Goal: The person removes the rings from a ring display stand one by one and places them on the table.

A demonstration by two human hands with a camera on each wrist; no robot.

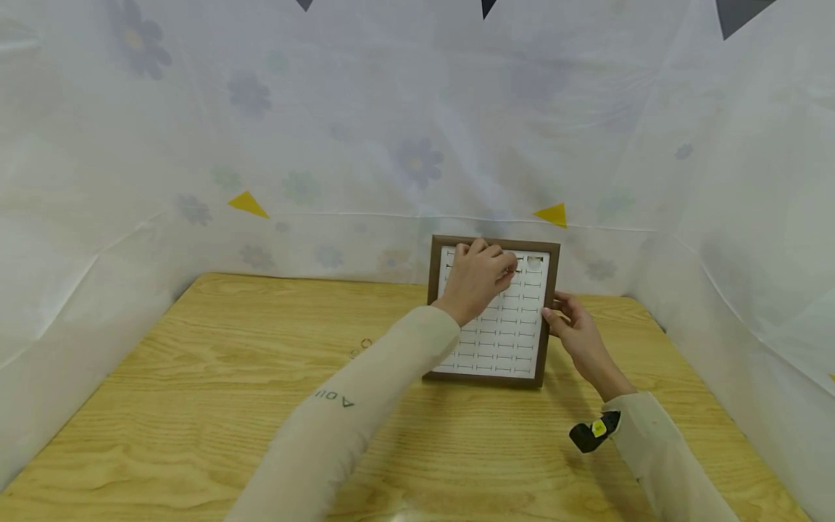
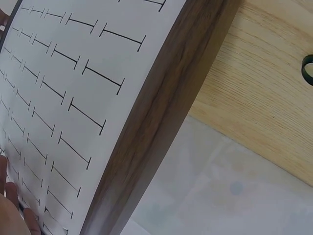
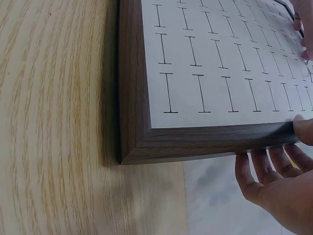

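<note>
A wood-framed board (image 1: 491, 312) with a white slotted face stands tilted on the far side of the table (image 1: 196, 406), leaning toward the flowered sheet (image 1: 365, 145) behind it. The left hand (image 1: 479, 279) reaches across its upper rows, fingers (image 1: 505, 264) curled and pinching something too small to make out. The right hand (image 1: 577, 330) steadies the board's right edge, thumb on the front of the frame and fingers (image 3: 266, 164) spread behind it. Small rings (image 1: 361, 348) lie on the table left of the board
</note>
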